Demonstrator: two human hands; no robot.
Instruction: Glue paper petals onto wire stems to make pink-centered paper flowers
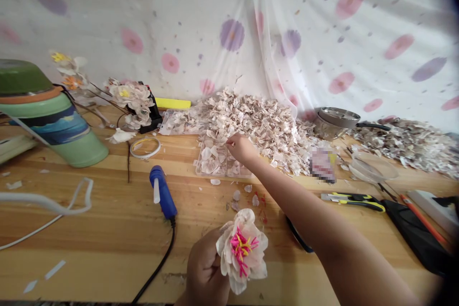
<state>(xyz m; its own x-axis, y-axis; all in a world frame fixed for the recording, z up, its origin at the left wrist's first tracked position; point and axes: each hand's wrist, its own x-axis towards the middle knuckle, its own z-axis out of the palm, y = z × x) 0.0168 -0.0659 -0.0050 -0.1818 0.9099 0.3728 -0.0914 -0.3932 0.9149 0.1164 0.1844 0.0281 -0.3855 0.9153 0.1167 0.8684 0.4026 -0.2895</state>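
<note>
Flower: gripped in my left hand.
Petals: beyond my right hand, its fingers pinched together; whether around one, I can't tell.

Craft workshop: wooden worktable, heaped loose petals, 1 blue glue gun, pale stemmed flowers.

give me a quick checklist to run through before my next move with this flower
1. Flower held: ok, in the left grip, centre facing up.
2. Petal in the right grip: cannot tell, fingertips too small to see clearly.
3. Petals within reach: ok, the right grip is over the clear divided tray beside the petal pile.
4. Petals all kept off the bare wood: not ok, loose petals lie in front of the tray.
5. Blue glue gun apart from both hands: ok.
6. Glue gun hot: cannot tell.
</note>
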